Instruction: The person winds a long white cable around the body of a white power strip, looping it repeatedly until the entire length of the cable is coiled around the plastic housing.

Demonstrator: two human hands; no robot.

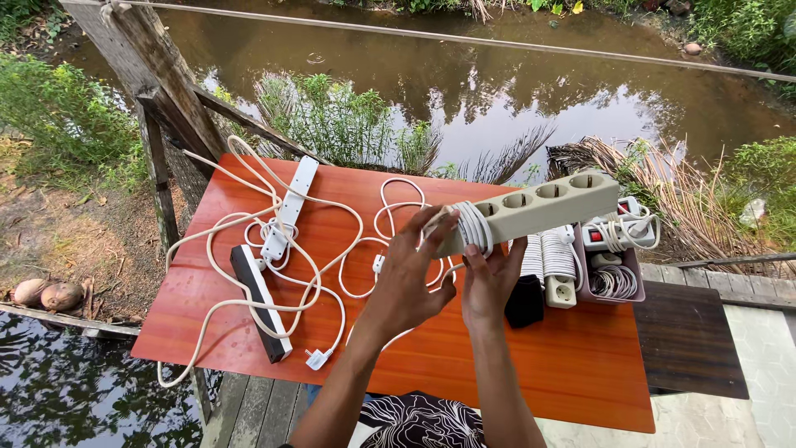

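Observation:
A cream power strip [543, 203] with several sockets is held above the orange-red table [572, 365], its white cord wound in loops [473, 226] around its near end. My left hand [410, 278] grips those cord loops, fingers curled over them. My right hand [489, 278] supports the strip from underneath, just right of the coil. A loose stretch of the white cord [390, 217] trails from the coil down onto the table.
A white strip [290, 207] and a black-and-white strip [259, 300] lie among tangled white cords at the table's left. A pink tray [609, 274] of wound strips and a black block [525, 300] sit at right. Pond water and a wooden post [157, 75] surround the table.

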